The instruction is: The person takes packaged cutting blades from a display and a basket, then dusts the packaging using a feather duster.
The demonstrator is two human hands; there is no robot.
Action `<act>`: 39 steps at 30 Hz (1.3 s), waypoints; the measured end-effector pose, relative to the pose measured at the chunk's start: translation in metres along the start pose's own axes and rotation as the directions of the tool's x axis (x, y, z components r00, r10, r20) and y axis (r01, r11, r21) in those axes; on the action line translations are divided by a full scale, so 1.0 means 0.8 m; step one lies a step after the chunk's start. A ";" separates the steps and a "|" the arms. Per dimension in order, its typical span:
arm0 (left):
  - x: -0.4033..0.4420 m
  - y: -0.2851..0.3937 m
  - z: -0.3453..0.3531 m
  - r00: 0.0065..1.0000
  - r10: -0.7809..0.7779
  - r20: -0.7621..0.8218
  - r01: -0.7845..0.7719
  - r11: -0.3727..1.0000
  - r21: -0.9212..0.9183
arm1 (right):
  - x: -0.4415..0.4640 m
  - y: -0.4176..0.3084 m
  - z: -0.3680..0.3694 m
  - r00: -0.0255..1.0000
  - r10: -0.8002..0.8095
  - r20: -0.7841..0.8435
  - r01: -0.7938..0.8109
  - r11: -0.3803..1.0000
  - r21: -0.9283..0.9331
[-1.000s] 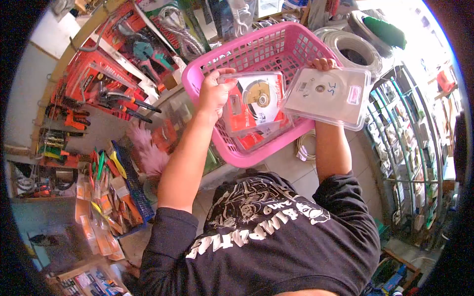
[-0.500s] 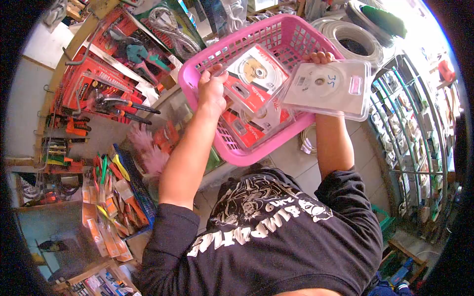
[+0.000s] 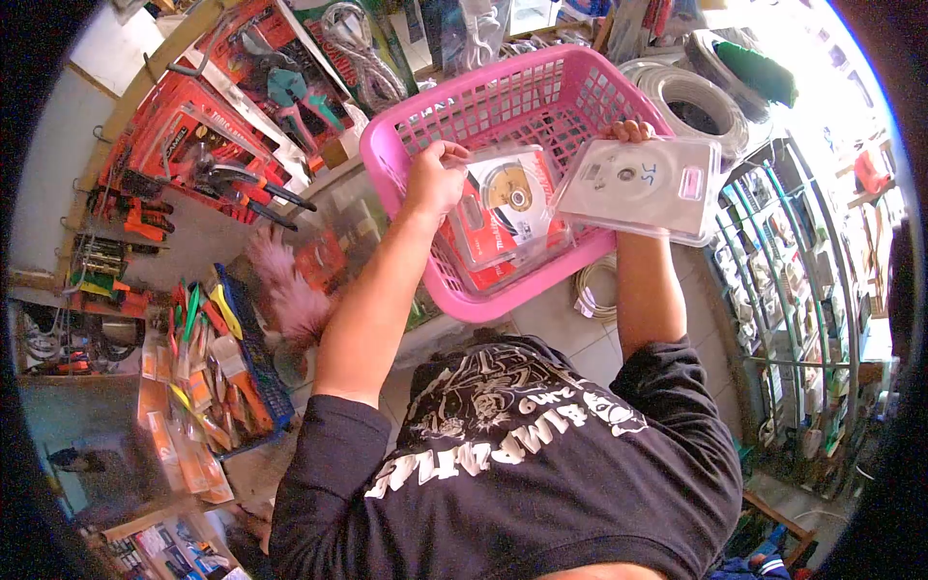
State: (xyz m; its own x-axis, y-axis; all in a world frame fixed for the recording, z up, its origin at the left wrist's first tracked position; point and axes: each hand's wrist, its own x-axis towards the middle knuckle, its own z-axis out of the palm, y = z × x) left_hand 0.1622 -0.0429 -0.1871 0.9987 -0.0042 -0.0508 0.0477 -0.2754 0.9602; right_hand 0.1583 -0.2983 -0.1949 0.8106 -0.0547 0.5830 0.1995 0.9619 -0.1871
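Note:
A pink plastic basket point(image 3: 476, 307) stands in front of me with red-and-white blister packs in it. My left hand point(image 3: 437, 182) is closed at the upper left edge of a cutting disc pack point(image 3: 512, 208), whose disc shows through clear plastic. That pack lies low in the basket, over other red packaging. My right hand point(image 3: 628, 131) holds a second cutting disc pack point(image 3: 633, 184) over the basket's right rim. Its pale back faces up, with blue handwriting on it. Fingertips curl over its far edge, and the rest of the hand is hidden beneath.
Packaged pliers and cutters point(image 3: 242, 184) hang on the left. Below them, a blue crate point(image 3: 253, 338) holds brushes and handled tools. Coiled white hose point(image 3: 691, 101) sits beyond the basket at right. A wire rack point(image 3: 793, 290) of small packets stands on the right.
The left pack has gone down into the basket and turned more upright, my left hand moving slightly right with it. The right pack has shifted slightly left and tilted. The camera view has shifted a little.

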 end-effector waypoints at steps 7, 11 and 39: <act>-0.009 -0.013 0.001 0.982 0.042 0.187 -0.161 0.703 0.692 | 0.000 -0.001 0.002 0.996 -0.024 -0.088 0.019 0.998 -0.055; -0.005 -0.017 0.005 0.982 -0.076 0.173 -0.105 0.543 0.833 | -0.002 0.000 -0.018 0.993 -0.064 -0.098 0.060 0.997 -0.050; -0.158 0.034 -0.096 0.874 0.079 0.479 0.203 0.836 -0.509 | 0.006 0.154 0.177 0.863 0.491 0.118 -0.504 0.852 0.141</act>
State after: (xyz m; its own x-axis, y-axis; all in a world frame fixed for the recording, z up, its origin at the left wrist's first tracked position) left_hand 0.0388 0.0241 -0.1335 0.8685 -0.4856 -0.0997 0.2517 0.2586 0.9326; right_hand 0.1091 -0.1424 -0.1032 0.7329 0.4567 0.5042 -0.3162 0.8849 -0.3419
